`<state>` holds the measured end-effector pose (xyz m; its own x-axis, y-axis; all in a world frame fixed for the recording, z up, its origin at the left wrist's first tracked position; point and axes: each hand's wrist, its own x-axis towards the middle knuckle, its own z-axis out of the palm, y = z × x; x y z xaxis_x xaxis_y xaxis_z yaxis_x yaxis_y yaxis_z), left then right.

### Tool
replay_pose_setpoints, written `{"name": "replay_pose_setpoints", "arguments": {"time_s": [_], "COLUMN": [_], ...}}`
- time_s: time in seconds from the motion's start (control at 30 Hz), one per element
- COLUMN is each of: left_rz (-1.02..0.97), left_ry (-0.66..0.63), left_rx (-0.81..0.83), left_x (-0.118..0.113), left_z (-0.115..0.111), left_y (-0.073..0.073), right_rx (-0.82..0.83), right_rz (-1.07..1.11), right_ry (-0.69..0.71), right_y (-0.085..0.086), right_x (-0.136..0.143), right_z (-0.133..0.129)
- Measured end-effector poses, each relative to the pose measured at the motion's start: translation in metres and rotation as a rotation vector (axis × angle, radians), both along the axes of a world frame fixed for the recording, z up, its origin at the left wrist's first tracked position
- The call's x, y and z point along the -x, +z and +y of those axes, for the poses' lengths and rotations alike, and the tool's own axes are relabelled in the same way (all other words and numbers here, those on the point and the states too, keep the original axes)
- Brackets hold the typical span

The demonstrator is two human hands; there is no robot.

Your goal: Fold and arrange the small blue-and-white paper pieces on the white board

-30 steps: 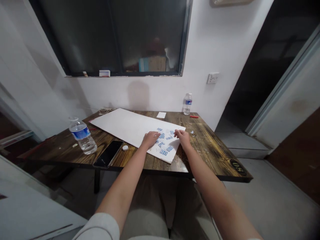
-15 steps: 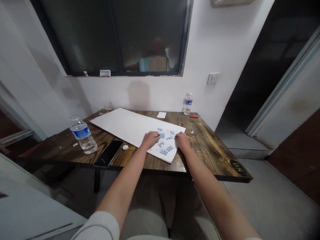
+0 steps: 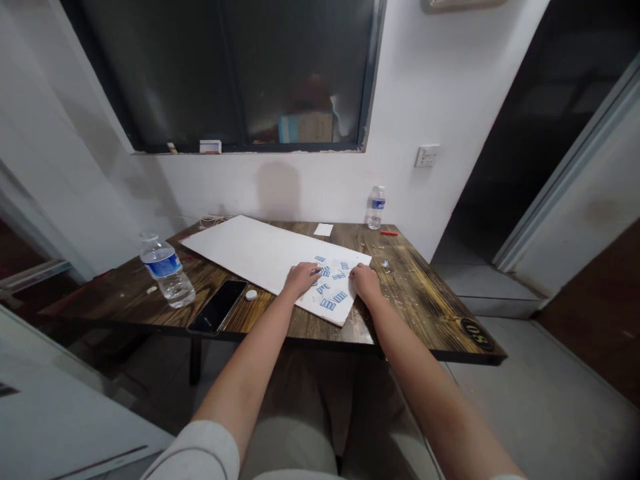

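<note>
Whatever the fingertips of the left hand [image 3: 301, 278] and right hand [image 3: 366, 281] pinch is too small to tell — so are the blue marks [image 3: 328, 305] between them. At the upper right, the frame's top edge cuts off a pale fixture [image 3: 465, 4].

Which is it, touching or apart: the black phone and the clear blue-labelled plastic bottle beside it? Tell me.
Apart. The head view shows a strip of brown wooden table between phone and bottle.
</note>
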<state>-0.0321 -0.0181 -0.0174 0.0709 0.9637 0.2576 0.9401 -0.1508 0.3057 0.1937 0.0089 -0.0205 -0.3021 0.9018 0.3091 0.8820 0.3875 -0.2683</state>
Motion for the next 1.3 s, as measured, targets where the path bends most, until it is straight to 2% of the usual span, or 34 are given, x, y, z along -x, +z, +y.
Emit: {"name": "replay_pose_setpoints", "arguments": {"time_s": [1.3], "left_rz": [0.016], "left_ry": [0.021], "left_rx": [0.014], "left_x": [-0.001], "left_z": [-0.002], "left_y": [0.002], "right_rx": [0.098], "right_rz": [-0.121], "right_ry": [0.008], "right_y": [0.016], "right_x": [0.001], "right_z": [-0.01]}}
